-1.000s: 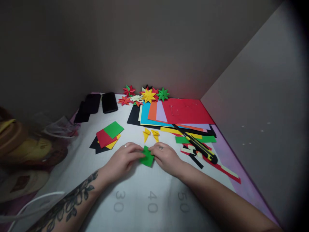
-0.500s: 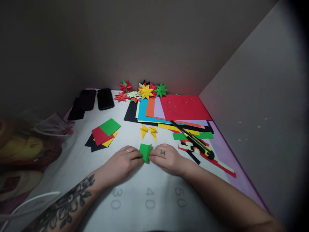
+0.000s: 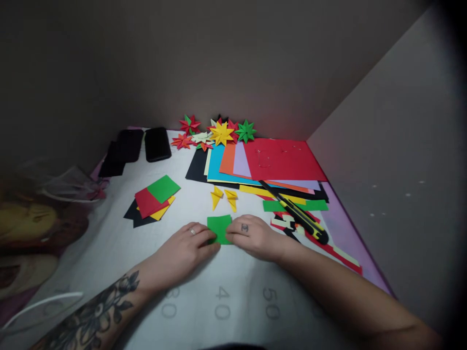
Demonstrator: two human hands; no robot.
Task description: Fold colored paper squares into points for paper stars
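A small green paper square (image 3: 219, 227) lies on the white surface between my hands. My left hand (image 3: 191, 245), with a ring on one finger, has its closed fingers on the paper's lower left corner. At the right edge my right hand (image 3: 255, 237) pinches the same paper. Two folded yellow pieces (image 3: 216, 197) stand just beyond it. To the left is a fanned pile of green, red, yellow and black squares (image 3: 164, 188).
Several folded paper stars (image 3: 221, 133) sit at the back by the wall. Large coloured sheets (image 3: 284, 160) lie at back right, with a yellow-black cutter (image 3: 304, 219) and paper strips (image 3: 345, 256) nearer. A black phone (image 3: 157, 144) rests at back left.
The green paper now looks flatter and wider; its raised right part has come down. Both hands remain at its edges. The camera view has shifted slightly.
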